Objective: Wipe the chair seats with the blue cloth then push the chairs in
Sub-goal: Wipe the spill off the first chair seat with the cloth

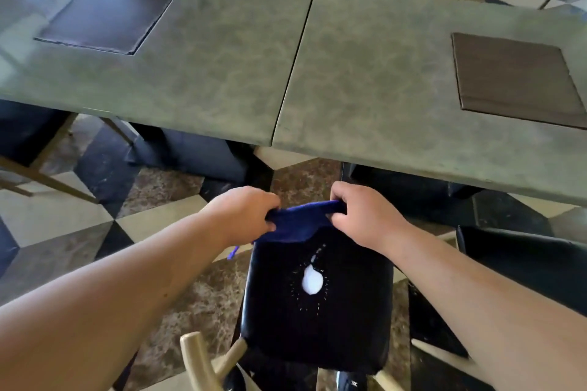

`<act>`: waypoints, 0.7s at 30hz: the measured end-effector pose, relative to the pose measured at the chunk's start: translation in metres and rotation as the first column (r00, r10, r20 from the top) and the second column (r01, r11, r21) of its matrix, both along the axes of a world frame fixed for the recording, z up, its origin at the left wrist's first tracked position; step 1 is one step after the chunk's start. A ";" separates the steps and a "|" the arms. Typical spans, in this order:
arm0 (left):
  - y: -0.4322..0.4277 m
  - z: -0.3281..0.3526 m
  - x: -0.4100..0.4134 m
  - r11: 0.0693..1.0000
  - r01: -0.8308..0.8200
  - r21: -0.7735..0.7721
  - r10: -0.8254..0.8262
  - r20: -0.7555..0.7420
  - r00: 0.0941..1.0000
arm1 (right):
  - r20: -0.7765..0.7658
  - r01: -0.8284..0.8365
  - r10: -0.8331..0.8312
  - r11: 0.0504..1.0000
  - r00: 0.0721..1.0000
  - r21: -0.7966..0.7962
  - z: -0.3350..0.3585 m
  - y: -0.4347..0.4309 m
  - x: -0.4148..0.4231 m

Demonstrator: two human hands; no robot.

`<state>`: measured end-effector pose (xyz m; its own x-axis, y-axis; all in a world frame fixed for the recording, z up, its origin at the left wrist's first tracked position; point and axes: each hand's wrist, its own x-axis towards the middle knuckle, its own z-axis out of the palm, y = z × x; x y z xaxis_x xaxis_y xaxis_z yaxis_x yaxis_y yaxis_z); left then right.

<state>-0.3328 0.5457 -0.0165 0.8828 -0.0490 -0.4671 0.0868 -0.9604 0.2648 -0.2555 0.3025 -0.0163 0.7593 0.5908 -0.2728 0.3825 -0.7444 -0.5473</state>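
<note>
Below the camera, two green tables (222,73) stand edge to edge, each with a dark square mat (106,17), and a black chair seat (343,327) stands pulled out in front of them on the checkered floor (63,219). Above the far edge of the seat, the left hand (246,211) and the right hand (365,216) hold the blue cloth (300,220) stretched between them, fingers of both closed tight on its ends. On the middle of the seat lies a white blob (313,280) with small splashes around it.
</note>
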 end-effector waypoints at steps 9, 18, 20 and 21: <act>0.013 -0.129 0.004 0.956 -0.294 -0.001 0.285 0.251 0.925 | 0.098 0.150 -0.152 0.988 0.983 0.034 -0.116 0.031 0.015; 0.024 -0.287 -0.018 0.754 -0.656 -0.018 0.649 -0.129 0.750 | 0.009 0.046 -0.046 0.994 0.999 -0.099 -0.283 0.099 0.005; 0.011 -0.321 -0.039 0.649 -0.759 0.049 0.716 -0.377 0.587 | -0.112 -0.123 0.099 0.965 0.989 -0.233 -0.316 0.109 -0.009; 0.003 -0.336 -0.050 0.588 -0.808 0.050 0.731 -0.461 0.503 | -0.106 -0.162 0.140 0.954 0.985 -0.252 -0.328 0.114 -0.013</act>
